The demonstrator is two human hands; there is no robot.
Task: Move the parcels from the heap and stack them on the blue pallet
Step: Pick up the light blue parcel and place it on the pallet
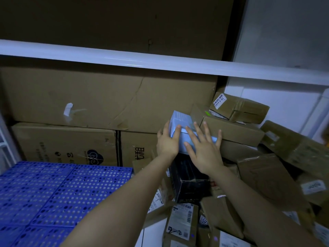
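A light blue box (180, 122) lies near the top of the parcel heap (258, 172) on the right. My left hand (167, 141) grips its left end, thumb on top and fingers round the side. My right hand (204, 147) lies flat on the box's near face with fingers spread and straight. A black box (188, 184) sits just below the blue one. The blue perforated pallet (53, 193) fills the lower left and carries nothing in view.
Large brown cartons (89, 104) are stacked against the back, behind the pallet. A white shelf beam (124, 59) crosses overhead. Small labelled cardboard parcels (238, 109) lie above and to the right of the blue box, and more (181, 221) spill down to the floor.
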